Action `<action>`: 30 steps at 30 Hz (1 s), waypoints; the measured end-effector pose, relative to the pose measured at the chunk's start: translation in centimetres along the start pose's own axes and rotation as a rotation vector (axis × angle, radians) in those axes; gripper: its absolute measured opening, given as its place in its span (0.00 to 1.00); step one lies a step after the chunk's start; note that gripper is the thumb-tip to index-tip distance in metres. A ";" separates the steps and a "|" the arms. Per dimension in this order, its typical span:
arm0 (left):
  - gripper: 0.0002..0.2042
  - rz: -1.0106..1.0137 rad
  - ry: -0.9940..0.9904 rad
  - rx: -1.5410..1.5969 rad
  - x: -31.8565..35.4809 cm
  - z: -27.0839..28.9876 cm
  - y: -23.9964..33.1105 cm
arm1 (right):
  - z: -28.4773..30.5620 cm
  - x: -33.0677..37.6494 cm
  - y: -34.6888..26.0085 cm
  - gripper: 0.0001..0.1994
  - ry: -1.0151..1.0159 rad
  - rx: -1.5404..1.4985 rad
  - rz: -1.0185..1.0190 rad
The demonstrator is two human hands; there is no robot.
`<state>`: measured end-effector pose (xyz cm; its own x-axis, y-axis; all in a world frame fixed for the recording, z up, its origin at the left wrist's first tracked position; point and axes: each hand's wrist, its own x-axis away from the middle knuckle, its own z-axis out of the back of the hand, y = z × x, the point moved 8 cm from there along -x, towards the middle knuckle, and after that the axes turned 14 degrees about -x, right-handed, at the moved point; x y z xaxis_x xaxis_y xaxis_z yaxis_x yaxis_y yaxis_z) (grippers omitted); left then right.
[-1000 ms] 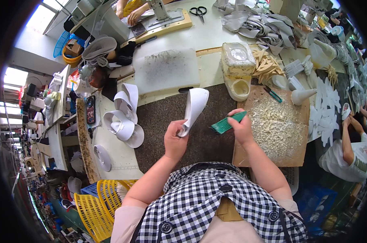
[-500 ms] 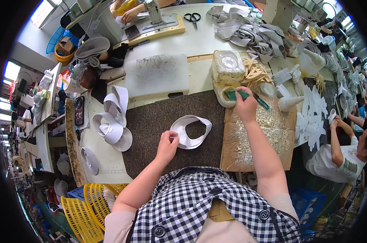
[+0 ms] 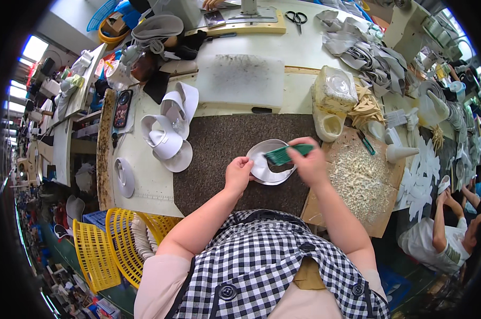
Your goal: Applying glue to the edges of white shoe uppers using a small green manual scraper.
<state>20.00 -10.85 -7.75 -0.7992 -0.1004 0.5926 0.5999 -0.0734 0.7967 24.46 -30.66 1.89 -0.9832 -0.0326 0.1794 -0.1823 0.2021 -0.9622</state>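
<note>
A white ring-shaped piece, like a shoe upper, lies on the dark mat in front of me. My left hand pinches its left edge between thumb and fingers. In my right hand is a green brush, its bristle end pointing left over the inside of the upper. Whether the bristles touch it I cannot tell. Behind the mat's right end stands an open pot of pale paste, with a crusted block-shaped container against it.
More white uppers are stacked left of the mat, near a phone. A glue-crusted cardboard carries a green-handled cutter and a white cone. Beyond are a white board, scissors and grey scraps.
My right hand has brought the green brush from the pot leftward to the white upper. My left hand still holds the upper's left edge. The whole view has shifted.
</note>
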 end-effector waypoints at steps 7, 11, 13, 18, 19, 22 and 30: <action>0.09 0.068 0.000 0.096 0.3 0.1 -0.4 | -4.8 0.8 0.6 0.08 -0.185 0.338 0.467; 0.09 0.020 0.052 0.112 0.7 0.2 -0.3 | -4.2 2.0 0.5 0.11 -0.552 0.451 0.315; 0.09 -0.001 0.051 0.112 0.3 0.1 -1.2 | -4.3 1.9 -0.2 0.11 -0.588 0.531 0.328; 0.09 -0.143 0.139 0.045 0.2 0.5 -1.1 | -6.8 1.5 -1.0 0.10 -0.807 1.014 0.388; 0.09 -0.143 0.135 0.046 0.1 0.4 -1.1 | -7.1 1.1 -1.5 0.10 -0.805 1.017 0.385; 0.09 -0.154 0.149 -0.012 0.2 0.5 -1.0 | -7.9 1.2 -0.9 0.07 -0.932 1.248 0.365; 0.09 -0.134 0.082 0.007 0.5 0.1 -0.2 | -8.5 2.3 -0.7 0.07 -0.899 1.437 0.518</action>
<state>19.47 -10.78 -7.56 -0.8665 -0.1709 0.4691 0.4873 -0.0850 0.8691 22.37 -22.58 4.68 -0.5451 -0.8257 0.1451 0.7437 -0.5562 -0.3710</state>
